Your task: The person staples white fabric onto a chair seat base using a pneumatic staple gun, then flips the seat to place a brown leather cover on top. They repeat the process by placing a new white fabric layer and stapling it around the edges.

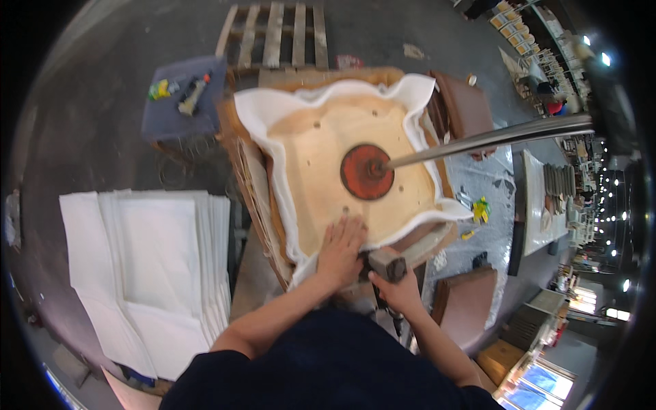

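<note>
A light wooden panel (pixel 307 137) with several small holes lies in front of me, with white padding (pixel 256 109) standing up in folds around its edges. A round red disc (pixel 352 174) on a metal rod (pixel 492 139) rests on the middle of the panel. My left hand (pixel 342 254) lies on the panel's near edge, fingers stretched forward. Just right of it, my right hand (pixel 402 292) is wrapped round a staple gun (pixel 387 265) whose head is beside the near padding. The gun's nose is hidden from view.
A stack of white padding sheets (pixel 160 253) stands at the left. A dark blue covered stool (pixel 167 102) beyond it bears another tool (pixel 194 94). Brown cushions (pixel 465 304) sit at the right. A wooden pallet (pixel 273 34) lies on the floor ahead.
</note>
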Demonstrator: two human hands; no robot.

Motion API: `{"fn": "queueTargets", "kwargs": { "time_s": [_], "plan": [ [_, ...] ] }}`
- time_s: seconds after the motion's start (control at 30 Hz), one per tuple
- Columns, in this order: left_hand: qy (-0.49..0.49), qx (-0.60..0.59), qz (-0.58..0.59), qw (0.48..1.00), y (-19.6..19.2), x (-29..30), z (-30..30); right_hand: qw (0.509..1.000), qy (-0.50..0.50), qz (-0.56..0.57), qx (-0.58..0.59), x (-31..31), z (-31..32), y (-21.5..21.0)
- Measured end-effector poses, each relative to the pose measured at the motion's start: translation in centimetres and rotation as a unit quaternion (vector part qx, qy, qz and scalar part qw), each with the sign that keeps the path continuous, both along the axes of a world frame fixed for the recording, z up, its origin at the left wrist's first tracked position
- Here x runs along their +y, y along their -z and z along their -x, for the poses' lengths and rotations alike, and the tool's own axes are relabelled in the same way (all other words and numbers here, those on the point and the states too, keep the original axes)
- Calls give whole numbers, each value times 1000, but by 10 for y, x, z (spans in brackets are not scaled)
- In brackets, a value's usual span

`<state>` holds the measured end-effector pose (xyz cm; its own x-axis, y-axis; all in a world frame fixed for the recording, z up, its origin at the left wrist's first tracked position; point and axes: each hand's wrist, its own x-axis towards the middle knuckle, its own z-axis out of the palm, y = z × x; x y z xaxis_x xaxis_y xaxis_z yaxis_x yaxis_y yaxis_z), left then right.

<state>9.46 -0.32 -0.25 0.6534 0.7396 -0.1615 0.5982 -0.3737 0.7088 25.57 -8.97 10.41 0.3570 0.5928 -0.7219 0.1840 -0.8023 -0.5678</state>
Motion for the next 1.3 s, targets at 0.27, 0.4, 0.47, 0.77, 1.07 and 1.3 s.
{"fn": "queueTargets", "kwargs": {
  "time_s": [0.27,0.4,0.47,0.77,1.07,1.3],
  "plan": [
    [-45,-165,33,985,-73,85,85,923,-136,-257,-251,-43,4,17],
    [-185,-186,-102,959,-116,129,133,908,-123,-264,-300,-48,-30,26],
    [-205,-176,-136,953,-117,144,152,894,-123,-266,-340,-46,-55,31],
    [-68,-3,-262,963,-27,117,172,854,-44,-349,-382,-68,-118,-16],
    [149,-48,-346,925,-31,72,122,946,-51,-319,4,-145,-23,-54],
    [199,-98,-299,928,-10,50,83,932,-106,-326,-115,-145,-2,13]
  ]
}}
